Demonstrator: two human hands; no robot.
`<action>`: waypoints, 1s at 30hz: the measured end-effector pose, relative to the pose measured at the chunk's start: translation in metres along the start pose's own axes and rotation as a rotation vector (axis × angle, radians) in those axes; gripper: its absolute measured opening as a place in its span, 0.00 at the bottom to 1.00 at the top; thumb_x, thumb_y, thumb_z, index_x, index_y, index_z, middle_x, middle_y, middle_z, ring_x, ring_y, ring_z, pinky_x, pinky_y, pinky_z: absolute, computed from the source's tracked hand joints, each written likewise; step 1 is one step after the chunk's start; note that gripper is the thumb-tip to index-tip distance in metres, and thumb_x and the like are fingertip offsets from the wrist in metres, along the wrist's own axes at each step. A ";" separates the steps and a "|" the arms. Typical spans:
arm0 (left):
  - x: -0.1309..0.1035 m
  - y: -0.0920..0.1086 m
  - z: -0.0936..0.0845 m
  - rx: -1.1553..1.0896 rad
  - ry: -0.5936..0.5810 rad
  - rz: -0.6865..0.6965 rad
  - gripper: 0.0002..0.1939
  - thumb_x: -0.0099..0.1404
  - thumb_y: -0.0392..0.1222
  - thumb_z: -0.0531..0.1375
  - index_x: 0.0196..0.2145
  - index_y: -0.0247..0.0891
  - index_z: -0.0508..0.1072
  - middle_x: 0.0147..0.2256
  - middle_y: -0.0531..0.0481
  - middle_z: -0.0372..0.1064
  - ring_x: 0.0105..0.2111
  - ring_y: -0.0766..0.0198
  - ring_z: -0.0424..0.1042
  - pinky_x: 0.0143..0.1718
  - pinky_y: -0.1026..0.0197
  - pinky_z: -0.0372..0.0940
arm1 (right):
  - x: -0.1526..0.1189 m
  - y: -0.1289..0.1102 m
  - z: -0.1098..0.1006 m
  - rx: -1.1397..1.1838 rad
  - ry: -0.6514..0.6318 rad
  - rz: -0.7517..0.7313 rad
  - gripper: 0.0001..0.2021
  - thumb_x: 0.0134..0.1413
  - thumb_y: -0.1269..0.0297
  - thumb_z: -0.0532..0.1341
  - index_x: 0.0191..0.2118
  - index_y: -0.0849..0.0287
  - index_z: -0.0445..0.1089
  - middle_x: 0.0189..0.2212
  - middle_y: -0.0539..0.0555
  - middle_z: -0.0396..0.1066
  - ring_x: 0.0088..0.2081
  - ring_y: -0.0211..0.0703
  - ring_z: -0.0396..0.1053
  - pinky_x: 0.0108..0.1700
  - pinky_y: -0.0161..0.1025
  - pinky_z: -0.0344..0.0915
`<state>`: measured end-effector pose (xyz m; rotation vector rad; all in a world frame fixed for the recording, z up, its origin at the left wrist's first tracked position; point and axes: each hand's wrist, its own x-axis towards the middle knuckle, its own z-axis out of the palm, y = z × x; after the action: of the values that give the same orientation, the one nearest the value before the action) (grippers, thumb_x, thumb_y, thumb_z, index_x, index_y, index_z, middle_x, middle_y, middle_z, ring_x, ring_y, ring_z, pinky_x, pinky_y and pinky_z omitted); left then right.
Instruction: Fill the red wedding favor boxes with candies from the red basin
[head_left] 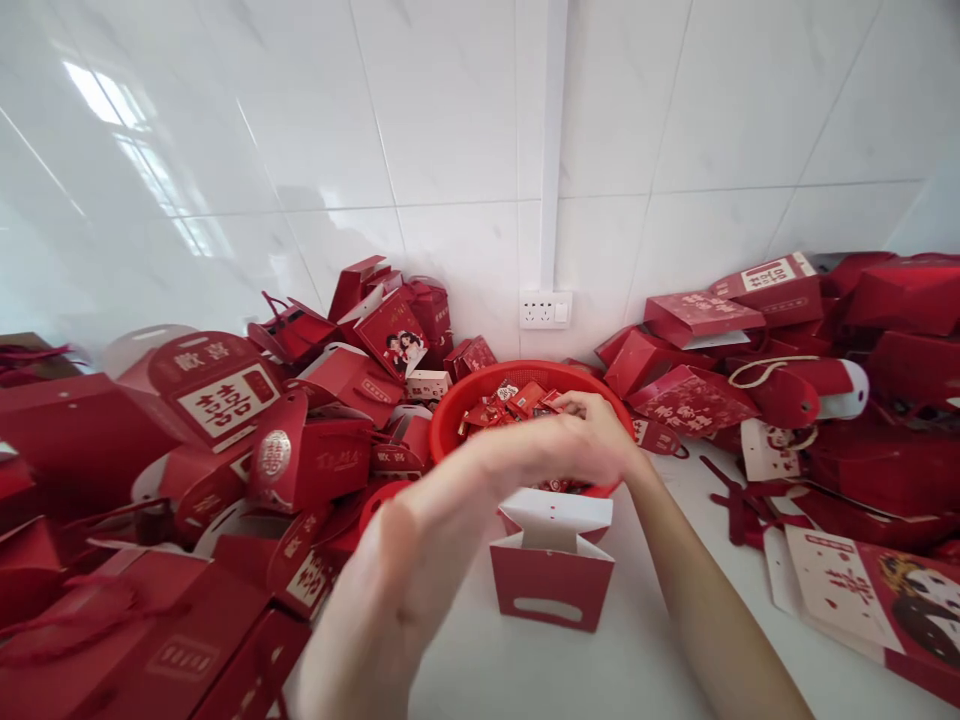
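A red plastic basin (442,430) stands by the wall with small red-wrapped sweets (529,398) in it. My right hand (600,425) is over the basin's right part, its fingers bent down at the sweets. What those fingers hold, if anything, is hidden. My left hand (495,460) reaches across in front of the basin, close to the camera and smeared. It overlaps my right hand near the wrist, and its separate fingers do not show. Below both hands, a red gift box (551,590) with a white inside stands upright on the table, its top flaps apart.
Red gift boxes (307,450) are heaped on the left. Another heap of red boxes (697,400) lies on the right, with a flat printed box (862,600) nearer. A white table (637,660) lies beneath. A socket panel (545,310) sits on the tiled wall.
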<state>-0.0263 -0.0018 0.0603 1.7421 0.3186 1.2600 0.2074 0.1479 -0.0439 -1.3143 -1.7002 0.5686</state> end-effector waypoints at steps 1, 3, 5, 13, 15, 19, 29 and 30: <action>0.006 0.002 -0.001 -0.010 -0.007 0.004 0.30 0.73 0.63 0.45 0.54 0.44 0.77 0.51 0.43 0.76 0.56 0.44 0.72 0.60 0.43 0.65 | -0.001 -0.001 0.000 -0.013 -0.006 0.001 0.09 0.52 0.69 0.60 0.38 0.60 0.77 0.30 0.54 0.79 0.32 0.45 0.75 0.39 0.39 0.69; 0.020 -0.005 -0.010 0.031 0.033 0.031 0.24 0.72 0.58 0.52 0.52 0.42 0.78 0.52 0.43 0.76 0.56 0.46 0.72 0.60 0.47 0.65 | -0.002 -0.002 -0.001 -0.048 -0.032 0.006 0.07 0.51 0.70 0.62 0.35 0.59 0.78 0.30 0.53 0.79 0.33 0.46 0.76 0.40 0.40 0.69; 0.036 -0.029 -0.024 0.170 0.057 -0.028 0.20 0.71 0.53 0.56 0.51 0.40 0.78 0.52 0.44 0.76 0.56 0.49 0.72 0.59 0.52 0.65 | -0.003 -0.004 -0.001 -0.085 -0.065 0.018 0.06 0.50 0.70 0.63 0.33 0.57 0.78 0.28 0.52 0.79 0.32 0.46 0.75 0.40 0.40 0.69; 0.079 -0.155 -0.065 0.958 -0.394 -0.639 0.13 0.65 0.46 0.57 0.37 0.35 0.76 0.38 0.45 0.78 0.39 0.55 0.76 0.42 0.60 0.67 | -0.003 -0.007 -0.001 -0.151 -0.044 0.081 0.11 0.51 0.71 0.64 0.41 0.57 0.78 0.42 0.58 0.80 0.43 0.52 0.77 0.50 0.47 0.69; 0.080 -0.169 -0.065 0.981 -0.443 -0.661 0.10 0.61 0.46 0.61 0.34 0.36 0.75 0.35 0.45 0.78 0.35 0.54 0.75 0.38 0.60 0.66 | -0.003 -0.008 -0.001 -0.133 -0.022 0.096 0.13 0.51 0.72 0.64 0.43 0.57 0.78 0.44 0.58 0.80 0.45 0.52 0.77 0.51 0.47 0.69; 0.082 -0.181 -0.062 0.995 -0.456 -0.665 0.11 0.54 0.44 0.65 0.34 0.37 0.74 0.34 0.46 0.77 0.34 0.54 0.75 0.35 0.61 0.64 | -0.003 -0.009 -0.001 -0.066 0.005 0.113 0.11 0.50 0.73 0.65 0.40 0.55 0.78 0.42 0.54 0.81 0.44 0.50 0.78 0.51 0.45 0.70; 0.106 -0.187 -0.044 0.656 -0.242 -0.466 0.14 0.60 0.48 0.62 0.37 0.35 0.74 0.36 0.50 0.75 0.35 0.61 0.73 0.39 0.62 0.65 | 0.006 0.007 -0.001 0.254 0.157 0.229 0.15 0.53 0.52 0.64 0.40 0.58 0.74 0.34 0.58 0.79 0.38 0.51 0.77 0.40 0.45 0.73; 0.108 -0.190 -0.042 0.567 -0.203 -0.442 0.15 0.58 0.49 0.64 0.37 0.34 0.74 0.36 0.49 0.75 0.35 0.61 0.73 0.40 0.61 0.66 | 0.006 0.006 -0.002 0.299 0.153 0.229 0.15 0.51 0.51 0.65 0.38 0.58 0.74 0.33 0.57 0.79 0.36 0.51 0.77 0.37 0.44 0.73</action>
<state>0.0413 0.1932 -0.0228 2.0928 0.9536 0.6984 0.2122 0.1548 -0.0456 -1.3047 -1.2924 0.8008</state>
